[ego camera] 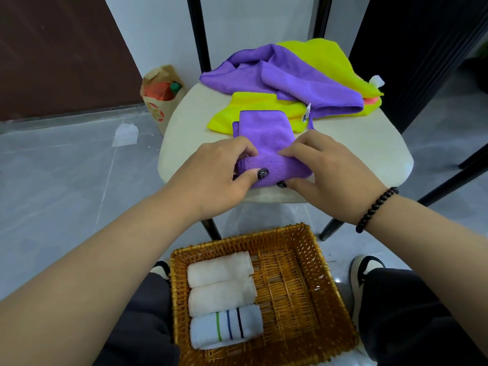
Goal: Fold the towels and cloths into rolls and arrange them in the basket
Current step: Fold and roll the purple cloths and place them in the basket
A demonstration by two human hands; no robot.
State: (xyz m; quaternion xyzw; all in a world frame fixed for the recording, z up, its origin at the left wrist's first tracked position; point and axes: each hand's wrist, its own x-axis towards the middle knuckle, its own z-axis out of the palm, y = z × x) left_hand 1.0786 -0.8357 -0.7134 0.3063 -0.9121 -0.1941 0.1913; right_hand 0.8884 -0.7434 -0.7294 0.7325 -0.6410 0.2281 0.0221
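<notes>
Cloth in work: we note a purple cloth (266,143) on the cream chair seat (369,154), near edge wound into a short roll, flat tail running away from us.
Roll axis: left to right across the seat; we judge rolling proceeds away from us, toward the tail.
Left hand (219,167): fingers curled over the roll's left end, thumb underneath, gripping it.
Right hand (324,165): fingers bent onto the roll's right part, thumb tucked below, holding it.
Nearer hand: neither; we see both on the roll, one at each end.
Texture: fine ribbed microfibre; we expect it to be soft and apt to loosen.
Basket (317,260): on the floor below the hands, three pale rolled towels (221,289) stacked along its left side.
Pending: loose purple and yellow cloths (290,75) heaped at the seat's far side.
</notes>
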